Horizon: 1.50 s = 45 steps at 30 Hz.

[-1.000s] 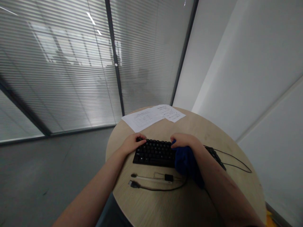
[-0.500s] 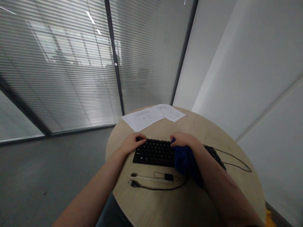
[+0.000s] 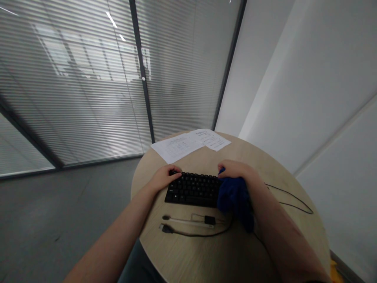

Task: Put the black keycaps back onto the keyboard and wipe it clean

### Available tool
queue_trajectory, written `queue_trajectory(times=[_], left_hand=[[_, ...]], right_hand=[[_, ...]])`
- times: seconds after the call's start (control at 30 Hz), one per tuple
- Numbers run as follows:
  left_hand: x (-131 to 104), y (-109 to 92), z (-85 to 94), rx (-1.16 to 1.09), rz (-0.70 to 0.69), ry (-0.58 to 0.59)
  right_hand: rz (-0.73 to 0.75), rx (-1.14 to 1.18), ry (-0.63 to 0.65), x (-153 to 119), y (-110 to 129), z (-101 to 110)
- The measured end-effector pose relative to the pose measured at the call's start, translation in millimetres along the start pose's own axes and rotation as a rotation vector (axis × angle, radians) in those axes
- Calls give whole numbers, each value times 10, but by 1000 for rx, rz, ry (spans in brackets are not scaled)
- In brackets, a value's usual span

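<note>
A black keyboard [image 3: 194, 190] lies on the round wooden table, its right part hidden by the cloth and my right arm. My left hand [image 3: 165, 177] is closed on its upper left corner, thumb over the top keys. In my right hand [image 3: 234, 169] a blue cloth [image 3: 235, 196] is pinched at the keyboard's far edge, right of the middle. The cloth drapes over the keys and hangs past the near edge onto the table.
Nearer than the keyboard lie a thin brush-like stick [image 3: 188, 222], a small black piece with a wire loop [image 3: 209, 220] and a USB plug [image 3: 167, 228] on a black cable. Printed papers [image 3: 179, 147] rest at the table's far side. More cable [image 3: 294, 196] loops at the right.
My right hand has slid the blue cloth a short way to the right along the keyboard's far edge. My left hand keeps its place on the left corner.
</note>
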<state>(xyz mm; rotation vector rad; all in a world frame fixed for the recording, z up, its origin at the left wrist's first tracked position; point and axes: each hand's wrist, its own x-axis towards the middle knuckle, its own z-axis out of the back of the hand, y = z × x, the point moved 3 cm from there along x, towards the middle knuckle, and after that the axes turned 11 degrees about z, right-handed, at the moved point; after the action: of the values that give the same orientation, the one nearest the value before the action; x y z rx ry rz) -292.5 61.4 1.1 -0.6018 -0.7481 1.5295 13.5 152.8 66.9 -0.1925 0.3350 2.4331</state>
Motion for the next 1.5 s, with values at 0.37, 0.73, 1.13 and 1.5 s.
queue_trajectory(times=[0.37, 0.73, 1.13, 1.5], left_hand=[[12, -9, 6, 8, -7, -7], [15, 22, -4, -5, -1, -2], [8, -3, -3, -5, -3, -8], [44, 20, -16, 6, -25, -13]], right_hand=[[-3, 5, 72, 74, 50, -128], [0, -14, 51, 75, 70, -127], [-36, -41, 21, -48, 135, 22], [-17, 73, -74, -845, 373, 611]])
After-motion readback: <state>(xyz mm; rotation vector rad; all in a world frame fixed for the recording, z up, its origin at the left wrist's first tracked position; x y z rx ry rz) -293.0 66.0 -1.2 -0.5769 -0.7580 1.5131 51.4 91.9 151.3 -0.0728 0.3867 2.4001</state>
